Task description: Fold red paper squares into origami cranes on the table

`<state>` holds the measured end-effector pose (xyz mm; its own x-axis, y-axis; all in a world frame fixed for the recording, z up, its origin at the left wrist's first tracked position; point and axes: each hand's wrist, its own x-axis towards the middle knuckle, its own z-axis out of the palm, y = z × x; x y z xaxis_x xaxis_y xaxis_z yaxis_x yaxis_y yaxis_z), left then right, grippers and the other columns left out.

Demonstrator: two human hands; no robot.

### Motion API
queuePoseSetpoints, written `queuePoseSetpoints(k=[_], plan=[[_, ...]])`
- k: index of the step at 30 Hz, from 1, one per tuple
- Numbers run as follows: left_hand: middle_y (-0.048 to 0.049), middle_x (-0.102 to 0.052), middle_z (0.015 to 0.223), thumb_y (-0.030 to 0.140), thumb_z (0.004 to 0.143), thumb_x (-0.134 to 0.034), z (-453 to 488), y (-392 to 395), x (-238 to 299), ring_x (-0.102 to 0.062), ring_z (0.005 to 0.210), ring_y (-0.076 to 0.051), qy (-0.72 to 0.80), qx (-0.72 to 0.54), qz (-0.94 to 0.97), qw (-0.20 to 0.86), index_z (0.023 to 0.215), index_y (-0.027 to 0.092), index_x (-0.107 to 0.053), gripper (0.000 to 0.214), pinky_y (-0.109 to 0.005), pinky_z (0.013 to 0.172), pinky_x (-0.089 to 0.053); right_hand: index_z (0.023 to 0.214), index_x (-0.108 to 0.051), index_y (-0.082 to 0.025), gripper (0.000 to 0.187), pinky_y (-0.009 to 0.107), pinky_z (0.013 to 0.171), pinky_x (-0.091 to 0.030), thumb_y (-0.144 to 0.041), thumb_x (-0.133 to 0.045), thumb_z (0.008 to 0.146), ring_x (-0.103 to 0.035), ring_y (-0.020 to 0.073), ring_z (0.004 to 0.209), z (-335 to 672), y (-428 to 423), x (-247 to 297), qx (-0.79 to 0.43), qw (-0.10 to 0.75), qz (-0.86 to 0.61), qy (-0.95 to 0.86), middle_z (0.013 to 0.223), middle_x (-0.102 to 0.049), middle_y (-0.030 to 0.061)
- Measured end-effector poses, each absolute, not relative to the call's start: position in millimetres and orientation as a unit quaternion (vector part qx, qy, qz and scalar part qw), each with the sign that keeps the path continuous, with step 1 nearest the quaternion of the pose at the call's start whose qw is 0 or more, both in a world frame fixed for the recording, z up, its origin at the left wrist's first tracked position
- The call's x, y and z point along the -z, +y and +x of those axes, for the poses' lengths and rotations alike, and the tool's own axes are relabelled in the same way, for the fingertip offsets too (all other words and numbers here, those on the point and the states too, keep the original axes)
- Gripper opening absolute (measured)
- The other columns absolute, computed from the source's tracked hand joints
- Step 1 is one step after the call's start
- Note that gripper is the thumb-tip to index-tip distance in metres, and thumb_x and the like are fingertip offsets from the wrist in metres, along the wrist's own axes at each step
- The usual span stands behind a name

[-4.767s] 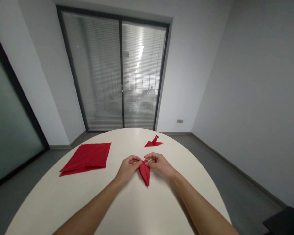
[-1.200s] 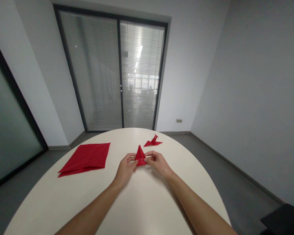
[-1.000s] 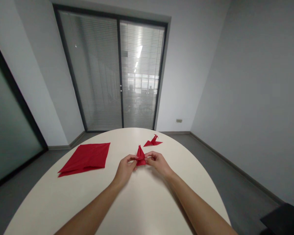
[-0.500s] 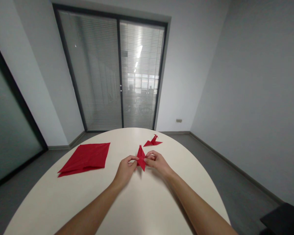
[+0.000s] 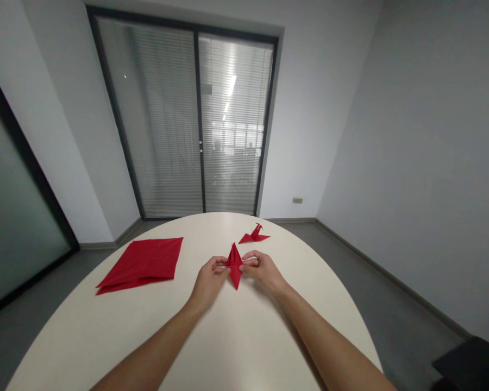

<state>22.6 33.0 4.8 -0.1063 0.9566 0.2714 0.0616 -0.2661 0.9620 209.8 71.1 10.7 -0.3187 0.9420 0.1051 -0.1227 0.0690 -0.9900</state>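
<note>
Between my two hands is a piece of folded red origami paper (image 5: 235, 266), with a narrow point away from me and a wider point toward me. My left hand (image 5: 209, 279) pinches its left edge between thumb and fingers. On the opposite edge, the thumb and fingers of my right hand (image 5: 264, 270) are closed on the paper. Just beyond my right hand, a finished-looking red paper crane (image 5: 255, 234) stands on the table with its wings spread. Some of my fingertips are hidden behind the paper.
A stack of red paper sheets (image 5: 144, 263) lies on the left of the round white table (image 5: 224, 347). Past the table's far edge is a glass door with blinds (image 5: 167, 125). A dark object (image 5: 470, 364), perhaps a chair, is at the lower right.
The near point of the folded paper has come down toward me and now lies flatter and wider. My hands have shifted only slightly; the crane and the stack are unmoved.
</note>
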Motion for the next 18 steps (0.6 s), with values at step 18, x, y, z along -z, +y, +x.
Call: queuePoseSetpoints(k=[18], plan=[[-0.0068,-0.077,0.085,0.022,0.066,-0.073,23.0,33.8,-9.5,-0.07,0.08,-0.021,0.482,-0.595,0.54,0.35,0.086,0.017,-0.073,0.021,-0.035,0.081,-0.055,0.096,-0.073,-0.017,0.041,0.04,0.083,-0.054,-0.035,-0.086,0.061,-0.069,0.0221,0.082,207.0,72.3,-12.6,-0.507,0.473,-0.352,-0.629,0.09,-0.076,0.0085]])
